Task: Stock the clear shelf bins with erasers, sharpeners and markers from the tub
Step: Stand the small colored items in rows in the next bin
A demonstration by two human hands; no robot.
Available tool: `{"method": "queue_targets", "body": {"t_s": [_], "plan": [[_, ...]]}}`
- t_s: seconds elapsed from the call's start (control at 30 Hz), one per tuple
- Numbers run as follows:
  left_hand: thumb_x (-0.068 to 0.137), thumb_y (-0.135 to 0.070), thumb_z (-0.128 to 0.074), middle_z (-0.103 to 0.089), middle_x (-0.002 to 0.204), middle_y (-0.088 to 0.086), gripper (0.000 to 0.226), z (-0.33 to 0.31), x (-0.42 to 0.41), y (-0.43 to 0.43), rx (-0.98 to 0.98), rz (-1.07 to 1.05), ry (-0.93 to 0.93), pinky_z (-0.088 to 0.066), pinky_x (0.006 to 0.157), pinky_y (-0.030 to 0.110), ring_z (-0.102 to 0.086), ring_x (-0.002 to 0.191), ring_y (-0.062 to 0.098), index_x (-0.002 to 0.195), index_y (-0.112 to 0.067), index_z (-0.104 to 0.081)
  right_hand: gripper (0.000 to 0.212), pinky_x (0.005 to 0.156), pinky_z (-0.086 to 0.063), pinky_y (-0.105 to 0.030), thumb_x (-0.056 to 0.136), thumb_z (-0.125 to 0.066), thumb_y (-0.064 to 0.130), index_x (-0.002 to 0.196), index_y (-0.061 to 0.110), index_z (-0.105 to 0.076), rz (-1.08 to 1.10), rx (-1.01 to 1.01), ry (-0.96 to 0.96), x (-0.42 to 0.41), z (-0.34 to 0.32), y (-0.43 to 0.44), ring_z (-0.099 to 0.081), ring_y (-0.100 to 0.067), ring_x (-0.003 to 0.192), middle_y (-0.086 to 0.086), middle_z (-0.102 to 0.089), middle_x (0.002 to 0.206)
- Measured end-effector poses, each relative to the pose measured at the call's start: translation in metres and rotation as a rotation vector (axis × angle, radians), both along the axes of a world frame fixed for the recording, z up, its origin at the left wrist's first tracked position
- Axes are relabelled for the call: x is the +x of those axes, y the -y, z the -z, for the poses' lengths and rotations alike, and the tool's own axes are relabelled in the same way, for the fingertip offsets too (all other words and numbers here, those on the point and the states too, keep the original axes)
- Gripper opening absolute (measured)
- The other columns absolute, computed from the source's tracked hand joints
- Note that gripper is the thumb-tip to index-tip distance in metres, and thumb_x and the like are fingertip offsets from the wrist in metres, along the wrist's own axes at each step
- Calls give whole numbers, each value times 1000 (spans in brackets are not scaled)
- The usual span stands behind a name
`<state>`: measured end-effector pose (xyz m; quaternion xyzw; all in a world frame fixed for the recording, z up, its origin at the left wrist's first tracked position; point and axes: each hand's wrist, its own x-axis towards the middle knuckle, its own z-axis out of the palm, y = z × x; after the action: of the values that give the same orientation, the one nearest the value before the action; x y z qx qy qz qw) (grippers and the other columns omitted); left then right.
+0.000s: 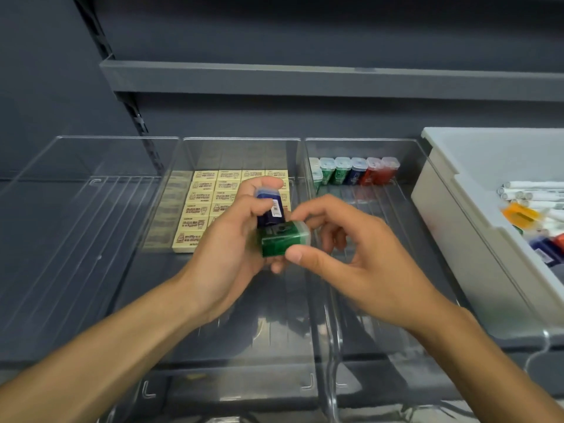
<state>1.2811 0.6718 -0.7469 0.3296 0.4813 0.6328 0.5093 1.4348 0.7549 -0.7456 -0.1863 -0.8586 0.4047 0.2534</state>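
My left hand grips a blue sharpener upright, its fingers curled round it. Just below lies a green sharpener, resting against my left palm and pinched between thumb and forefinger of my right hand. Both hands hover over the middle clear bin, whose back holds rows of cream erasers. The right clear bin has a row of green, blue and red sharpeners along its back wall. The left clear bin holds nothing.
A grey tub stands at the right on the shelf, with white markers and loose sharpeners inside. A dark empty shelf runs above the bins. The wall behind is dark.
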Motion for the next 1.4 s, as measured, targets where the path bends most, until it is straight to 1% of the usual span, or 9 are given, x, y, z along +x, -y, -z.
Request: {"method": "queue_targets", "body": {"t_s": [0.17, 0.33, 0.47, 0.67, 0.77, 0.9, 1.03, 1.23, 1.4], "plan": [[86, -31, -45, -52, 79, 9, 30, 11, -2, -2, 5, -49, -240, -44, 58, 29, -49, 61, 18, 115, -29, -51, 31, 72, -50, -43, 86, -66, 18, 117, 22, -60, -40, -206, -129, 2, -9, -5, -56, -27, 75, -7, -61, 99], [96, -33, -39, -50, 69, -1, 22, 15, -4, 3, 26, -7, -472, -44, 68, 34, -47, 64, 13, 117, -34, -42, 27, 71, -49, -20, 92, -61, 17, 119, 18, -55, -59, -365, -180, 4, -10, -8, -60, -7, 77, -4, -64, 98], [102, -17, -43, -56, 88, -13, 31, 15, -2, 8, 7, 67, -651, -52, 75, 26, -55, 76, 3, 122, -40, -38, 30, 71, -52, -23, 95, -53, 14, 125, 19, -52, -18, -369, -172, 5, -10, -11, -64, -11, 77, 8, -68, 87], [88, -38, -56, -66, 104, -19, 39, 12, -1, 9, 24, 19, -570, -49, 87, 17, -62, 100, -2, 125, -37, -43, 47, 70, -51, -28, 90, -40, 19, 134, 30, -53, 11, -486, -190, 4, -6, -15, -61, -16, 80, 9, -65, 94], [90, -40, -53, -61, 90, -13, 29, 12, -3, 8, 37, 15, -592, -48, 73, 27, -57, 78, 0, 117, -29, -52, 46, 58, -46, -26, 83, -33, 17, 121, 14, -58, -21, -712, -289, 0, -5, -15, -55, -19, 66, 0, -63, 83], [94, -48, -51, -49, 74, -21, 21, 21, -5, 7, 4, 20, -587, -39, 67, 28, -45, 65, 2, 114, -41, -51, 41, 50, -30, -26, 80, -32, 20, 107, 6, -60, -70, -912, -382, -1, -7, -14, -38, -14, 51, -8, -49, 75], [87, -46, -52, -47, 74, -20, 26, 24, -4, 6, -21, 32, -576, -38, 67, 31, -43, 66, 7, 113, -50, -51, 37, 56, -46, -22, 86, -42, 18, 117, 10, -60, -43, -807, -329, 0, -6, -15, -57, -15, 64, 3, -67, 82], [88, -45, -52, -50, 75, -23, 33, 26, -3, 5, -33, 35, -613, -40, 68, 27, -47, 66, 3, 121, -44, -50, 26, 78, -56, -27, 94, -47, 14, 115, 8, -62, -21, -782, -371, 1, -6, -15, -69, -25, 92, -5, -73, 98], [95, -40, -53, -52, 76, -27, 29, 25, -1, 7, -62, 42, -629, -40, 74, 25, -51, 70, -1, 123, -45, -48, 32, 55, -48, -23, 100, -31, 11, 116, 7, -58, 108, -988, -440, 2, -6, -26, -57, -16, 64, -10, -62, 88]]}}
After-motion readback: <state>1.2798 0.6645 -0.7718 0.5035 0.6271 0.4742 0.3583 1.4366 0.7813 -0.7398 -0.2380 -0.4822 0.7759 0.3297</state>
